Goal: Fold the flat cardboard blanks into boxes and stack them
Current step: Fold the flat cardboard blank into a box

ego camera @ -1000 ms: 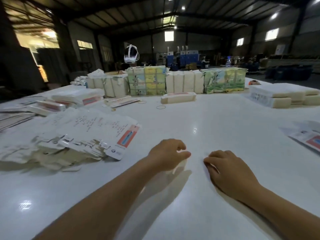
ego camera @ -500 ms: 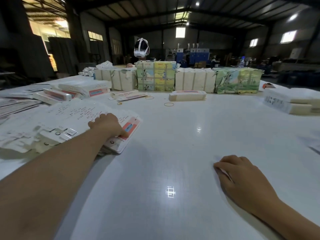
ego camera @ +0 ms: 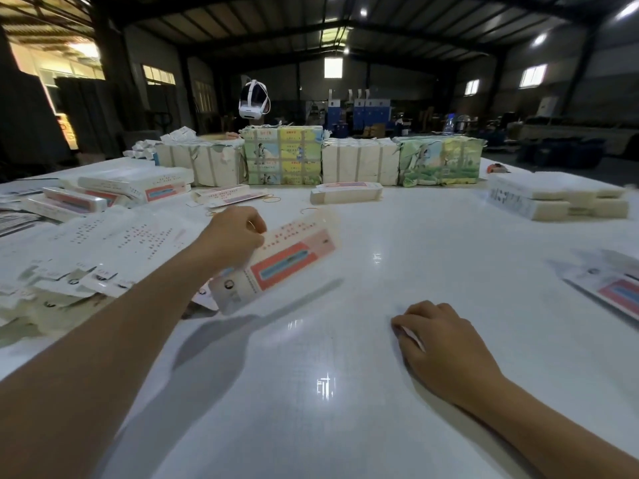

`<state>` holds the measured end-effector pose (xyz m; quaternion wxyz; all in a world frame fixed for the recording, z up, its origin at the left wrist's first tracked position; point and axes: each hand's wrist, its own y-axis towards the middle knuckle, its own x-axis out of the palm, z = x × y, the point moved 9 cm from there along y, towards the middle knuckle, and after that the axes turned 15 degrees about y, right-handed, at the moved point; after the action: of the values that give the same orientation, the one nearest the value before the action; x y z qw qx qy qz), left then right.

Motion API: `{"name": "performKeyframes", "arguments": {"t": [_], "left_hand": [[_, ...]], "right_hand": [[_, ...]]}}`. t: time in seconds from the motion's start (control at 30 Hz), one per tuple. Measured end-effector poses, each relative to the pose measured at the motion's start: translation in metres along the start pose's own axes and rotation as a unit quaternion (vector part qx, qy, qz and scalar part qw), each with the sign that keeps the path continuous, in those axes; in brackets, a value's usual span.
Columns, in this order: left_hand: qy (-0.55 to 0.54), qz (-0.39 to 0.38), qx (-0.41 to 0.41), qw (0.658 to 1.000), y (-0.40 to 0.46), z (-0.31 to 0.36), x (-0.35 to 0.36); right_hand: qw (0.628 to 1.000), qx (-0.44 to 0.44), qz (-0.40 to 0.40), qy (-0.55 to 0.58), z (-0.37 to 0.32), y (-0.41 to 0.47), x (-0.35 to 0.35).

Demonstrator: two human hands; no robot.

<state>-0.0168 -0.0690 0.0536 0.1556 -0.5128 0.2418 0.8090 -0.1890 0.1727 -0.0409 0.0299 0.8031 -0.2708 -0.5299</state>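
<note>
I see the left hand (ego camera: 235,236) reaching out over the white table (ego camera: 345,392), its fingers curled around the near edge of one flat cardboard blank (ego camera: 280,261), which it holds tilted just above the tabletop, beside the sprawling pile of blanks (ego camera: 103,257) on the left. The blank is white with a red and blue panel and is blurred. The right hand (ego camera: 446,347) rests on the table near me, fingers loosely curled, knuckles up; I cannot tell whether anything lies under it. Folded boxes (ego camera: 131,188) lie stacked at the far left, and wrapped bundles (ego camera: 356,160) line the far edge.
</note>
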Motion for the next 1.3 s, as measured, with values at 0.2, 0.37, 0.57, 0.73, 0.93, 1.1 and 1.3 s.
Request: {"name": "performKeyframes", "arguments": {"t": [0.2,0.37,0.57,0.73,0.93,1.1,1.3], "left_hand": [[-0.090,-0.194,0.083,0.973,-0.070,0.066,0.059],[-0.073,-0.190,0.110,0.973,-0.103,0.070,0.084],[0.099,-0.034,0.262,0.959,-0.138,0.116,0.083],[0.162,0.033,0.268,0.949,-0.141,0.127,0.085],[0.145,0.120,0.194,0.963,-0.136,0.114,0.062],[0.183,0.146,0.176,0.956,-0.141,0.116,0.058],[0.212,0.148,0.195,0.946,-0.146,0.124,0.062]], "right_hand": [[0.732,0.231,0.122,0.629,0.036,-0.007,-0.018],[0.735,0.234,0.116,0.626,0.037,-0.014,-0.016],[0.781,0.139,0.163,0.587,0.029,-0.017,-0.035],[0.808,0.055,0.159,0.564,0.013,-0.019,-0.044],[0.893,0.023,0.168,0.417,0.006,-0.020,-0.046],[0.882,0.075,0.112,0.452,0.009,-0.019,-0.029],[0.751,0.118,0.021,0.649,0.005,-0.018,-0.020]]}}
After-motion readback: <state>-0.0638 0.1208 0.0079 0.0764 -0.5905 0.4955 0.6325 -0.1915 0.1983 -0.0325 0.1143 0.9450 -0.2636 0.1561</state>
